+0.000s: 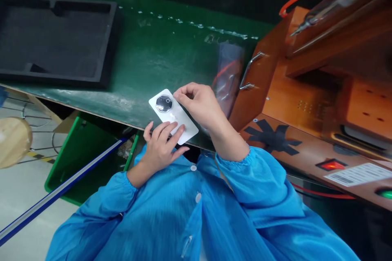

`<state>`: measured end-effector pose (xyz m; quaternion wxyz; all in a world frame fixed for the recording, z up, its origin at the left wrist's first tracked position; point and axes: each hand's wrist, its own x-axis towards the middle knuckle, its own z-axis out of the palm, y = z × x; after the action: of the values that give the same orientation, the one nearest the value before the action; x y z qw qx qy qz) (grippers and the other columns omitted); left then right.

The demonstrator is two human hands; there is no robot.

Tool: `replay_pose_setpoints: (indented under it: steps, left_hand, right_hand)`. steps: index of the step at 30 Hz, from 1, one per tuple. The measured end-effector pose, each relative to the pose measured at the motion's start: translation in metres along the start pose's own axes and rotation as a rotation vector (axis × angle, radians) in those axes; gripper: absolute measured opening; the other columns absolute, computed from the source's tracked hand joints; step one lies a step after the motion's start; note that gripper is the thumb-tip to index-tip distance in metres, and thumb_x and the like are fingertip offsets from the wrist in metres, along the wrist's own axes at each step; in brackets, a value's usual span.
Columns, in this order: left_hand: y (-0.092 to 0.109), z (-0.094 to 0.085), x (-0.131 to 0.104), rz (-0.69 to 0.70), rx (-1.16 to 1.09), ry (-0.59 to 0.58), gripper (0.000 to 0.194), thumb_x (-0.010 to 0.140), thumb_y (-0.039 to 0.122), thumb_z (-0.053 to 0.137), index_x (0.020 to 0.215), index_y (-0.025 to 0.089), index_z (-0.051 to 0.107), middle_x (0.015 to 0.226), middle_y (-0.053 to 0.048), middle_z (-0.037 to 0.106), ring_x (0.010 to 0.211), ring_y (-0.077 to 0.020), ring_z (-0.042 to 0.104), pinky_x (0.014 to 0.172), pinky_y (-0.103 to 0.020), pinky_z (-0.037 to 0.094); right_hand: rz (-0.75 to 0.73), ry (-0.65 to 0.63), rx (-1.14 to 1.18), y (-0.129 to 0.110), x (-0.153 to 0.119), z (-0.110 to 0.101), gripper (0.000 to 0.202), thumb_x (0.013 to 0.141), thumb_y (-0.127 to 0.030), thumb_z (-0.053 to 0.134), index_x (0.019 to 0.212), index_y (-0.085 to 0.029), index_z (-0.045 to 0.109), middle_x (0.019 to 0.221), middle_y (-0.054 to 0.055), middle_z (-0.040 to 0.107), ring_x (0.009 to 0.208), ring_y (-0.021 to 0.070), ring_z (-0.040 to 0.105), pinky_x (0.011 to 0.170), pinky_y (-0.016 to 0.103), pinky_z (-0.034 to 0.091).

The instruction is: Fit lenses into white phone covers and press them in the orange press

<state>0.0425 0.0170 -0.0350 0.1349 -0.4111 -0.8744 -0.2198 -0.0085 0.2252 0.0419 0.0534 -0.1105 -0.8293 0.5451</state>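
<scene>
A white phone (185, 126) lies slantwise at the front edge of the green tabletop, back side up, with a dark eight-sided camera area (164, 103) near its upper left end. My left hand (162, 143) rests on its lower left part, fingers spread and laid flat over the surface. At the phone's upper right edge is my right hand (199, 102), thumb and forefinger pinched together. Whatever those two fingertips hold, if anything, is too small to make out.
A black foam tray (105, 45) sits on the green table (147, 57) at left. To the right stands an orange machine (275, 77) with a metal handle and a lit red switch. Clear plastic (228, 77) lies beside it. Below left is a green bin (76, 159).
</scene>
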Motion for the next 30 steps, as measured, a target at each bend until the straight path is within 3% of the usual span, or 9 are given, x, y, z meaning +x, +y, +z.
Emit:
replay_pose_setpoints:
  steps: [6,13,16,20,26,30]
  left_hand:
    - [-0.019,0.014,-0.013,-0.060,-0.010,-0.005,0.064,0.099,0.070,0.060,0.155,0.039,0.058,0.155,-0.009,0.064,0.145,-0.0365,0.057,0.134,-0.062,-0.002]
    - [-0.023,0.027,-0.018,-0.039,-0.017,0.083,0.068,0.099,0.077,0.052,0.157,0.042,0.054,0.153,-0.006,0.066,0.139,-0.0339,0.062,0.135,-0.058,-0.002]
    - [-0.022,0.026,-0.018,-0.067,-0.010,0.056,0.066,0.097,0.080,0.051,0.153,0.044,0.058,0.152,-0.004,0.066,0.139,-0.0345,0.062,0.135,-0.059,-0.004]
    - [-0.021,0.025,-0.016,-0.072,-0.042,0.055,0.064,0.099,0.076,0.052,0.152,0.042,0.060,0.153,-0.005,0.066,0.140,-0.0340,0.061,0.134,-0.056,-0.004]
    - [-0.021,0.028,-0.008,0.008,-0.028,0.240,0.064,0.100,0.074,0.052,0.147,0.034,0.067,0.142,-0.007,0.074,0.131,-0.0294,0.067,0.133,-0.045,0.004]
    - [-0.020,0.028,-0.007,-0.007,-0.035,0.226,0.062,0.099,0.075,0.051,0.143,0.035,0.070,0.141,-0.007,0.074,0.131,-0.0297,0.066,0.133,-0.045,0.003]
  right_hand:
    - [0.017,-0.093,-0.136,0.001,0.011,0.010,0.015,0.094,-0.019,0.067,0.082,-0.017,0.074,0.095,0.006,0.072,0.085,0.0172,0.062,0.084,0.035,0.049]
    - [0.036,-0.154,-0.265,0.002,0.013,0.013,0.017,0.098,-0.022,0.064,0.084,-0.016,0.073,0.098,0.007,0.069,0.089,0.0190,0.062,0.087,0.037,0.048]
    - [0.033,-0.156,-0.301,0.001,0.014,0.016,0.017,0.099,-0.021,0.063,0.086,-0.016,0.073,0.100,0.008,0.069,0.092,0.0202,0.061,0.089,0.038,0.047]
    - [0.061,-0.159,-0.359,-0.003,0.016,0.018,0.017,0.100,-0.021,0.062,0.088,-0.016,0.073,0.101,0.008,0.067,0.094,0.0214,0.062,0.092,0.039,0.047]
    - [0.054,-0.144,-0.395,-0.004,0.017,0.018,0.018,0.100,-0.024,0.061,0.088,-0.017,0.072,0.103,0.009,0.068,0.094,0.0222,0.064,0.091,0.039,0.049]
    - [0.062,-0.129,-0.429,-0.003,0.017,0.020,0.016,0.100,-0.024,0.061,0.090,-0.018,0.072,0.105,0.010,0.069,0.096,0.0234,0.065,0.091,0.040,0.050]
